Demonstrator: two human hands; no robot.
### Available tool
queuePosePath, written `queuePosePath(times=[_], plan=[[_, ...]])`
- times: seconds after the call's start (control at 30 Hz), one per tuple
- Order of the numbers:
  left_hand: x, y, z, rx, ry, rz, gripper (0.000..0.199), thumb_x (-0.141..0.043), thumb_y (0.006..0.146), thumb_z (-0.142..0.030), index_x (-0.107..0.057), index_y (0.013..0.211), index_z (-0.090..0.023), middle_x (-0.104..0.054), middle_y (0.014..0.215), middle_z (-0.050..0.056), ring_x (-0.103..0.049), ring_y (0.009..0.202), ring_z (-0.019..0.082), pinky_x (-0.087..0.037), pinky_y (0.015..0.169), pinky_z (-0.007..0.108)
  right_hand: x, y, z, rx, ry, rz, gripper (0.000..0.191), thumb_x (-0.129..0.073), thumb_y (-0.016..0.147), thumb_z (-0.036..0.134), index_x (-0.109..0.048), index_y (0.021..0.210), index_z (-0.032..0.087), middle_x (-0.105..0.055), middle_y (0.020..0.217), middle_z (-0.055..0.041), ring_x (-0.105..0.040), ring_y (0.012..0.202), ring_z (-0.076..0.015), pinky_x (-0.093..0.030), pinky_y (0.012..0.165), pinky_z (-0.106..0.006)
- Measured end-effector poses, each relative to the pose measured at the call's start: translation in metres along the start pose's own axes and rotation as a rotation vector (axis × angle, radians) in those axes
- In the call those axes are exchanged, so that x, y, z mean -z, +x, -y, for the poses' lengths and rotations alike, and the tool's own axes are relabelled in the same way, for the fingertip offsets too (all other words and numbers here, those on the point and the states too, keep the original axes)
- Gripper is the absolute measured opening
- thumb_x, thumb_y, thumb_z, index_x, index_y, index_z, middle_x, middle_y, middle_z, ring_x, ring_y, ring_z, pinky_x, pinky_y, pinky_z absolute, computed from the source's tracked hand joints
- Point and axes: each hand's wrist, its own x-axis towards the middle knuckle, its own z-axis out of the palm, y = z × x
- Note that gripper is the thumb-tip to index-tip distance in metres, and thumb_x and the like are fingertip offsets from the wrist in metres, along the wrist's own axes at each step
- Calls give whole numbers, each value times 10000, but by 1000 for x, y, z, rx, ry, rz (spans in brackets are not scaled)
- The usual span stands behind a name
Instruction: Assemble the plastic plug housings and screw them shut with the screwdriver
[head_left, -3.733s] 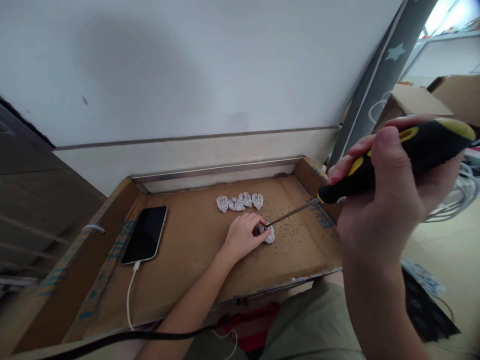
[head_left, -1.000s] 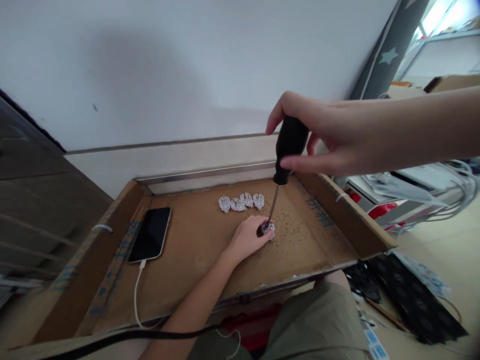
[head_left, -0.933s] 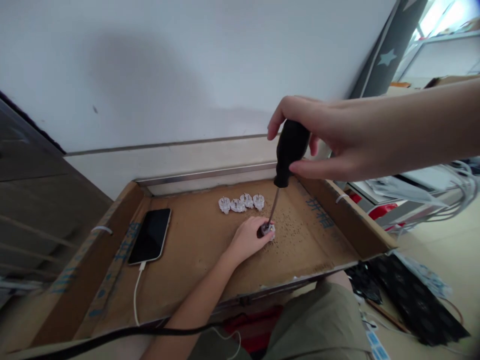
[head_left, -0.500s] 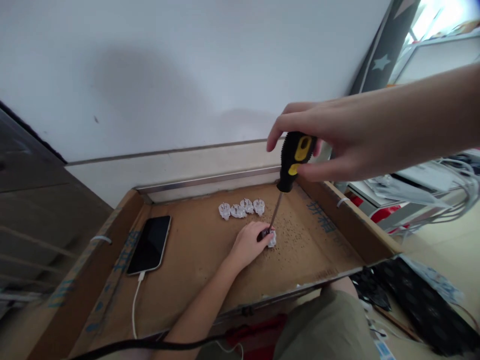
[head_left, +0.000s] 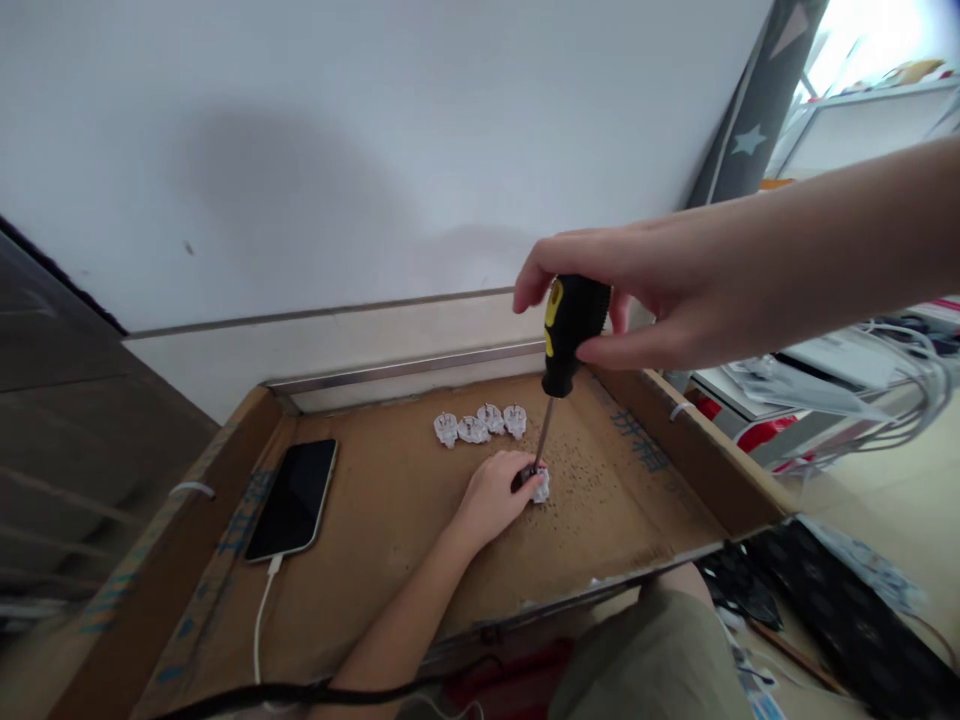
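Note:
My right hand (head_left: 607, 295) is closed around the black and yellow handle of a screwdriver (head_left: 576, 325). The shaft slants down, and its tip meets a small dark and whitish plug (head_left: 541, 488) on the cardboard. Pinching that plug from the left is my left hand (head_left: 496, 497), whose fingers cover part of it. Just beyond, several whitish translucent plug pieces with metal pins (head_left: 474, 430) lie in a row. Small dark specks (head_left: 581, 485) are scattered to the right of the plug.
The work lies in a shallow cardboard tray (head_left: 375, 520) with raised sides. A phone (head_left: 294, 498) with a white cable (head_left: 261, 620) rests at its left. A white wall (head_left: 337, 150) rises behind. Cables and papers (head_left: 847, 380) are piled at the right.
The screwdriver handle has turned, its yellow patch moving from the right side to the left. My right fingers have shifted slightly with it. My left hand still holds the plug; the view shifted slightly.

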Motion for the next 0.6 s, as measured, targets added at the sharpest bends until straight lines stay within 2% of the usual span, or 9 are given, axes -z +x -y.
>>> queuePosePath(times=[0.1,0.17,0.2,0.27,0.33,0.37,0.43,0.5,0.6], plan=[[1,-1,-1,-2,3,-5,167,-517,879,-296,-629,975,-218,-667,1004,15,-579,940,182,-430,880,324,6,1,0,1,15,-2,356,-420,875,542,-453,1092,262,-543,818,-48,-566,878,-152,-470,631,-296],[1,-1,-1,-2,-2,1,169,-511,884,-299,-627,977,-219,-666,1011,12,-576,940,182,-430,874,321,15,10,-1,15,20,48,334,-464,867,509,-460,1098,268,-544,786,-37,-566,793,-135,-458,580,-285],[1,-1,-1,-3,-5,3,169,-510,885,-298,-626,981,-220,-665,1013,10,-575,941,181,-429,873,320,21,17,-1,36,3,135,324,-521,843,486,-476,1080,270,-547,757,-24,-556,710,-119,-439,529,-277],[0,0,-1,-4,-6,2,169,-511,886,-292,-625,989,-222,-666,1013,8,-574,943,181,-428,874,321,30,32,-1,72,-78,408,349,-645,768,402,-501,1061,279,-551,682,11,-487,520,-79,-366,413,-267],[0,0,0,-5,-8,-1,169,-512,885,-284,-624,996,-222,-666,1011,10,-574,944,181,-425,879,322,35,45,1,48,-182,636,400,-697,716,351,-514,1066,288,-545,621,41,-405,394,-53,-288,340,-264],[-1,0,0,-6,-10,0,169,-513,885,-282,-625,996,-221,-666,1011,11,-574,945,181,-425,880,322,35,49,2,14,-243,669,389,-700,707,386,-530,1043,285,-532,590,46,-371,354,-47,-259,320,-264],[-1,0,1,-4,-15,-1,170,-517,883,-282,-628,993,-218,-666,1015,15,-574,946,182,-426,881,321,34,52,7,-70,-411,579,383,-665,693,549,-569,927,262,-477,523,39,-277,300,-36,-202,306,-269],[0,-1,1,4,-21,-5,173,-521,881,-288,-632,993,-217,-667,1021,17,-574,949,184,-427,881,321,33,49,15,-98,-581,504,490,-610,642,697,-572,815,240,-420,480,31,-176,287,-28,-147,311,-277],[0,-1,1,12,-25,-10,180,-521,880,-297,-638,993,-217,-667,1026,19,-576,953,186,-428,883,322,37,41,32,-63,-621,631,498,-631,654,625,-547,984,261,-507,612,25,-238,327,-35,-179,332,-263]])
